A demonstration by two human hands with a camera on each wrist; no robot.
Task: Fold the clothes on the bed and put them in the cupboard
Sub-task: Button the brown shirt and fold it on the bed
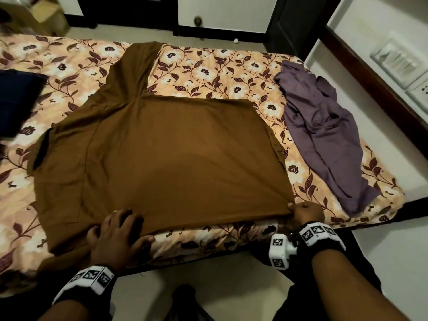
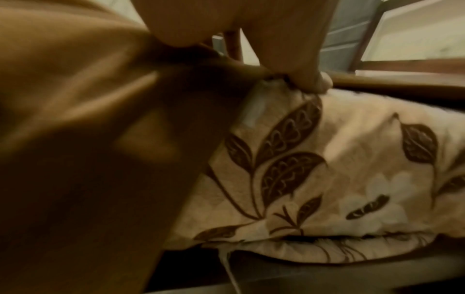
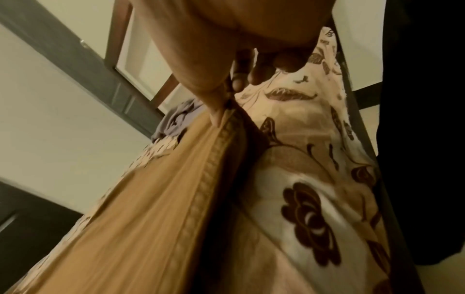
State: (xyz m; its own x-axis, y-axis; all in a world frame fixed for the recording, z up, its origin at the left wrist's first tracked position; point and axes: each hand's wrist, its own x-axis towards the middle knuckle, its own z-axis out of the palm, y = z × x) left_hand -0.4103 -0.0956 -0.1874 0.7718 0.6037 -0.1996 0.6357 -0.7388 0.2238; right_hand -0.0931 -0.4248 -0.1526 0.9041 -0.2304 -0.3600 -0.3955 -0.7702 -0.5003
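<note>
I have the brown shirt [image 1: 162, 147] spread flat on the bed [image 1: 208, 66], collar left, one sleeve running far. My right hand [image 1: 305, 212] pinches its near right hem corner; my left hand [image 1: 115, 232] grips the near edge, fingers tucked under. To fold well I should keep that edge taut and carry both points together. The purple garment [image 1: 324, 135] lies crumpled to the right. No cupboard is in view.

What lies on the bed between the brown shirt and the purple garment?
Only a bare strip of floral bedsheet separates the brown shirt from the purple garment; the head view shows it.
</note>
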